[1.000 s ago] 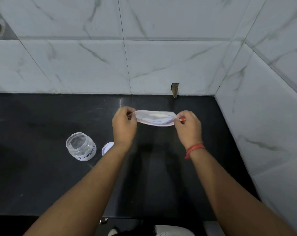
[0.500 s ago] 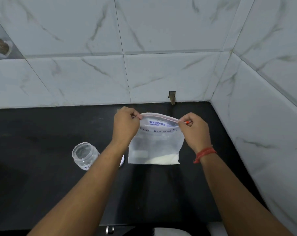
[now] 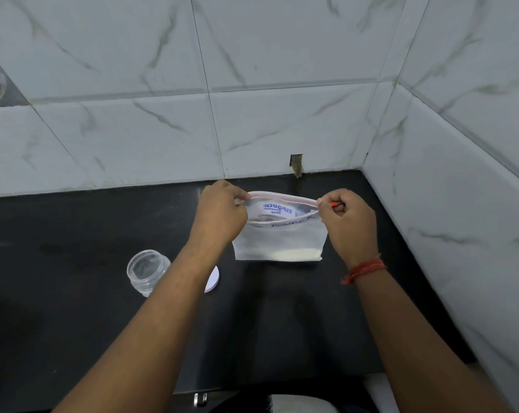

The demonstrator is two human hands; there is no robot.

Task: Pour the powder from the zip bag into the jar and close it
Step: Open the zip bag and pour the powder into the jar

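A clear zip bag point(image 3: 279, 239) marked "POWDER" hangs upright above the black counter, with white powder point(image 3: 294, 254) lying along its bottom edge. My left hand point(image 3: 219, 214) pinches the bag's top left corner and my right hand point(image 3: 349, 223) pinches the top right corner by the red zip slider. The bag's mouth gapes open between them. An open clear plastic jar point(image 3: 146, 271) stands on the counter to the left, partly behind my left forearm. Its white lid point(image 3: 213, 278) lies beside it, mostly hidden by that arm.
The black counter point(image 3: 73, 293) meets white marble-look tiled walls at the back and on the right point(image 3: 460, 204), forming a corner. A small notch point(image 3: 296, 163) shows in the back wall just above the counter. The counter's front edge runs along the bottom.
The bag was held flat and horizontal a second ago; it now hangs upright from my two hands with its mouth pulled wider. The view has tilted down slightly.
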